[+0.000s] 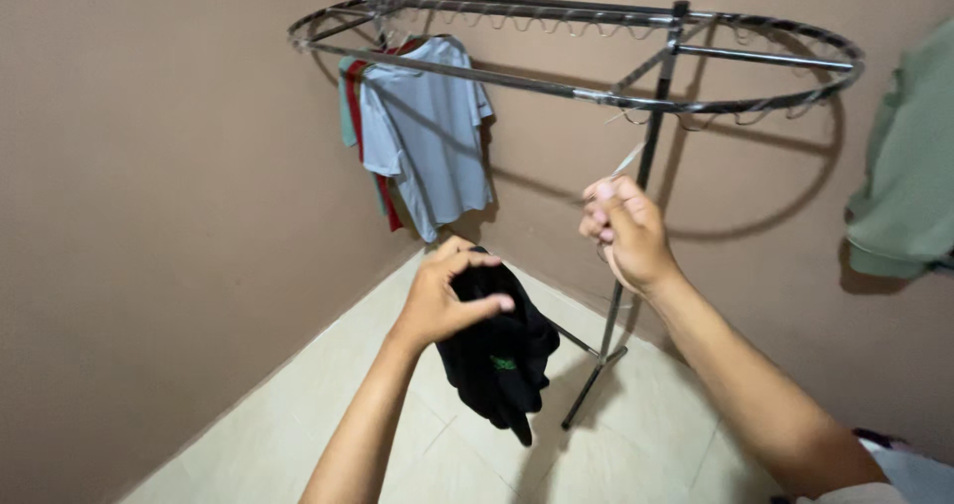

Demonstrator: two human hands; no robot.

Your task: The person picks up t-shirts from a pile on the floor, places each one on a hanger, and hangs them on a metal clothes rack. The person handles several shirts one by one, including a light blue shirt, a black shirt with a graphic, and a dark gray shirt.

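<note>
A person's two bare arms reach forward in the corner of a tan-walled room. The left hand grips a bunched black garment that hangs down over the pale tiled floor. The right hand is raised and clenched around a thin hanger, only partly visible. Just beyond stands a metal clothes rack with an oval top rail. A light grey shirt hangs at its far left end. A green garment hangs at the right edge.
</note>
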